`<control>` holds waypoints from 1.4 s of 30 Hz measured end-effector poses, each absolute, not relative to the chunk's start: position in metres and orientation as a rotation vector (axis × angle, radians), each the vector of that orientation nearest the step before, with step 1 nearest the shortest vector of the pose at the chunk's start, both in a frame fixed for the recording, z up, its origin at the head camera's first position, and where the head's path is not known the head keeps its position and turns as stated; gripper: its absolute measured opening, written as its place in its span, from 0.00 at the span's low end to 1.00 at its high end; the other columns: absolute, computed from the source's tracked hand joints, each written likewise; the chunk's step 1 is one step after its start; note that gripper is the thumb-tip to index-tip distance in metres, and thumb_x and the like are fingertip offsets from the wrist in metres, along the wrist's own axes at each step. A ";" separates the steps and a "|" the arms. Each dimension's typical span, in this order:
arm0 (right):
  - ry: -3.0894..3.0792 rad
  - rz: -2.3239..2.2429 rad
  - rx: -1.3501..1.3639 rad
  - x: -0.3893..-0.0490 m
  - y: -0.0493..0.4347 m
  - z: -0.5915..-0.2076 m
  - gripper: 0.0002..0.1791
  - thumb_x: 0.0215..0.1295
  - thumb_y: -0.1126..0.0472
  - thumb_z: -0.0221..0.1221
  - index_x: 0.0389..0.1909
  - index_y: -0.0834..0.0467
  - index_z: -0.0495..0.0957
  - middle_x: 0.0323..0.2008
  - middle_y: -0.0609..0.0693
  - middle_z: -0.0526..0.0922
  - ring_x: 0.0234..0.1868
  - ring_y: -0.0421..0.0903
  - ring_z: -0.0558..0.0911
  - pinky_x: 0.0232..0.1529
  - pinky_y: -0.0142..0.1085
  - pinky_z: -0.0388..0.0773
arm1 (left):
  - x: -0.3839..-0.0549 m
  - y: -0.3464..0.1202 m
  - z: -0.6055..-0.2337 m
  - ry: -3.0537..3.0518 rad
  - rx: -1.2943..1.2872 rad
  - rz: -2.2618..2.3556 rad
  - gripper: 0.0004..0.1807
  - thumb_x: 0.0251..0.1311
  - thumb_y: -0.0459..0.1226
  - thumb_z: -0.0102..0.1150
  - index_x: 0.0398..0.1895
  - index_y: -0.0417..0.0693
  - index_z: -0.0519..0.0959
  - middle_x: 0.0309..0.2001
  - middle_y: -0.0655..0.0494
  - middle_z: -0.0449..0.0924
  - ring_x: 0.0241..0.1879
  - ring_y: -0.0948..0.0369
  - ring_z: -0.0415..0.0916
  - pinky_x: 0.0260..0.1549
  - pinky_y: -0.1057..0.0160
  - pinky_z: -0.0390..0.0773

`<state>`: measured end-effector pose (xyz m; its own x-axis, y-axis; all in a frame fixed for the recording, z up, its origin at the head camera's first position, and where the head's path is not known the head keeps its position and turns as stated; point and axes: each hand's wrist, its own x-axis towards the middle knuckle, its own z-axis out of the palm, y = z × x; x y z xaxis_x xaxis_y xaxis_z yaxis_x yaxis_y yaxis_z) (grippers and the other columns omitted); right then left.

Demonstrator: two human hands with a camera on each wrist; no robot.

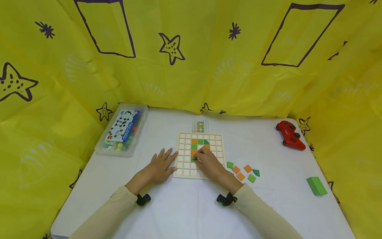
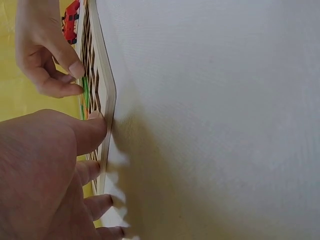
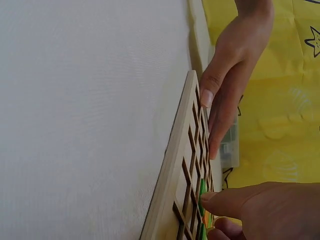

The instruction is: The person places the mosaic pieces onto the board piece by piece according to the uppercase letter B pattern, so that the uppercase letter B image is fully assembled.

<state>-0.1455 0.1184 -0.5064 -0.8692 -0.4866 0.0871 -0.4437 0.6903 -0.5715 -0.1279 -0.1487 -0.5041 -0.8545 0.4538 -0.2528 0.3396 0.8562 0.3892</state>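
A wooden grid board (image 1: 183,166) lies on the white table, with orange and green tiles set in some cells. My left hand (image 1: 161,167) is spread flat beside it, thumb and fingertips at its left edge. Over the board's middle, my right hand (image 1: 209,164) has its fingers bent and pinches a green square tile (image 3: 202,189) low at a cell, the thumb against it. Orange tiles (image 1: 194,141) and a green curved tile (image 1: 206,142) sit in upper cells. Behind the board lies a small pattern card (image 1: 200,126) showing a coloured grid.
Loose orange tiles (image 1: 248,168) and green tiles (image 1: 252,178) lie right of the board. A clear plastic box (image 1: 122,131) of coloured pieces stands at the back left. On the right are a red game controller (image 1: 290,135) and a green block (image 1: 316,186). A yellow curtain (image 1: 194,83) surrounds the table.
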 end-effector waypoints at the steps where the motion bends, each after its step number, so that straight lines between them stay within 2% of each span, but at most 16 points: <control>1: 2.822 -0.923 -0.766 -0.145 0.122 -0.505 0.07 0.72 0.67 0.66 0.48 0.59 0.87 0.50 0.52 0.79 0.53 0.50 0.79 0.55 0.43 0.81 | -0.128 -0.148 -0.504 2.694 0.594 0.474 0.38 0.82 0.53 0.47 0.87 0.53 0.51 0.86 0.42 0.43 0.83 0.34 0.37 0.76 0.26 0.44; 6: 2.821 -0.864 -0.627 -0.144 0.155 -0.494 0.13 0.72 0.62 0.67 0.55 0.60 0.84 0.52 0.53 0.78 0.54 0.53 0.78 0.56 0.50 0.77 | -0.128 -0.147 -0.505 2.689 0.589 0.467 0.38 0.82 0.53 0.47 0.87 0.53 0.50 0.86 0.43 0.42 0.84 0.35 0.36 0.77 0.27 0.43; 12: 2.766 -0.696 -0.325 -0.137 0.211 -0.474 0.21 0.70 0.58 0.70 0.57 0.63 0.78 0.53 0.59 0.77 0.51 0.55 0.76 0.51 0.52 0.74 | -0.128 -0.148 -0.504 2.691 0.586 0.463 0.38 0.82 0.53 0.46 0.87 0.53 0.50 0.86 0.43 0.42 0.84 0.36 0.36 0.77 0.27 0.43; 16: 2.730 -0.495 -0.185 -0.131 0.237 -0.464 0.22 0.67 0.54 0.71 0.51 0.65 0.76 0.46 0.60 0.78 0.45 0.56 0.77 0.48 0.54 0.74 | -0.127 -0.149 -0.504 2.697 0.584 0.460 0.38 0.82 0.52 0.47 0.87 0.52 0.51 0.86 0.42 0.43 0.84 0.35 0.36 0.76 0.27 0.44; 20: 2.741 -0.413 -0.154 -0.127 0.250 -0.467 0.18 0.67 0.54 0.70 0.43 0.63 0.77 0.38 0.56 0.78 0.39 0.54 0.76 0.45 0.52 0.68 | -0.127 -0.149 -0.504 2.694 0.583 0.463 0.38 0.82 0.53 0.46 0.87 0.53 0.51 0.86 0.43 0.42 0.84 0.35 0.36 0.76 0.27 0.43; 22: 2.760 -0.444 -0.154 -0.126 0.251 -0.471 0.15 0.68 0.56 0.69 0.43 0.63 0.77 0.38 0.55 0.78 0.39 0.54 0.77 0.44 0.50 0.65 | -0.128 -0.149 -0.505 2.693 0.583 0.460 0.38 0.82 0.53 0.46 0.87 0.53 0.50 0.86 0.43 0.42 0.84 0.35 0.36 0.77 0.27 0.43; 26: 2.814 -0.517 -0.174 -0.129 0.250 -0.477 0.12 0.71 0.60 0.66 0.49 0.64 0.79 0.41 0.57 0.80 0.43 0.55 0.79 0.45 0.52 0.66 | -0.128 -0.148 -0.505 2.693 0.584 0.466 0.38 0.82 0.53 0.46 0.87 0.53 0.50 0.86 0.43 0.42 0.84 0.36 0.36 0.77 0.28 0.43; 32: 2.823 -0.721 -0.181 -0.140 0.253 -0.488 0.14 0.76 0.66 0.60 0.58 0.68 0.77 0.52 0.64 0.77 0.53 0.60 0.78 0.57 0.56 0.77 | -0.127 -0.147 -0.503 2.691 0.583 0.477 0.37 0.82 0.52 0.46 0.87 0.53 0.50 0.86 0.43 0.42 0.84 0.36 0.36 0.77 0.28 0.42; 42: 2.760 -0.843 -0.191 -0.160 0.245 -0.501 0.16 0.81 0.64 0.56 0.63 0.64 0.75 0.57 0.60 0.74 0.58 0.57 0.77 0.63 0.54 0.78 | -0.127 -0.148 -0.504 2.687 0.577 0.456 0.38 0.82 0.53 0.46 0.87 0.54 0.50 0.86 0.44 0.42 0.84 0.36 0.36 0.77 0.28 0.43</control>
<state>-0.1599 0.2450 -0.5014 -0.9605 -0.1960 -0.1977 -0.0521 0.8241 -0.5640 -0.1270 -0.1479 -0.5039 -0.8544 0.4438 -0.2702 0.3299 0.8651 0.3778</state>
